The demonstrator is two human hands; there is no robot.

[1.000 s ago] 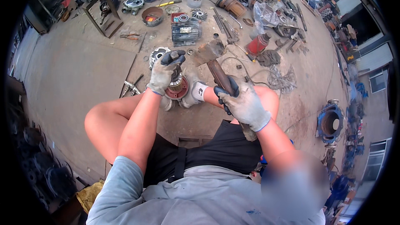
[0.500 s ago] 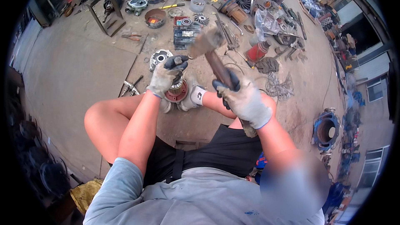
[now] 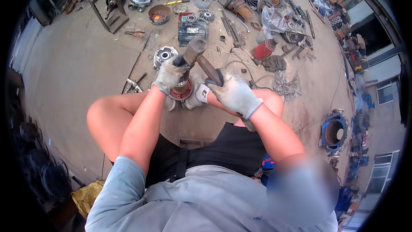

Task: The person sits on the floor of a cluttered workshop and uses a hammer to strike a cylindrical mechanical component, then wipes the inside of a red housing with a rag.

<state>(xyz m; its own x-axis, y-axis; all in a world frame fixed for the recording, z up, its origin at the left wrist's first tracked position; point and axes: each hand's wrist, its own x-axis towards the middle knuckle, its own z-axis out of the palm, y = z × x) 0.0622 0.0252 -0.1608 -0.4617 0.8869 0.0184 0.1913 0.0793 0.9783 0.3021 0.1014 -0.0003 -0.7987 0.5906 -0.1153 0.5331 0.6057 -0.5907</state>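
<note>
Workshop floor: stained, parts scattered toward 12 o'clock; clock directions run from my left hand.
Orange-handled pliers: one pair, 11 o'clock.
Silver housing: one, 12 o'clock.
My left hand: curled tight round one upright piece; its top is hidden.
Rotor: one, standing below that piece on one red flange, 5 o'clock, between my two shoes.
Hammer: one; its head has just swung leftward, now 1 o'clock, right at the piece; I judge a blow in progress, contact unclear.
My right hand: wrapped round its handle, between 3 and 4 o'clock.
Red jack: one, between 2 and 3 o'clock.
</note>
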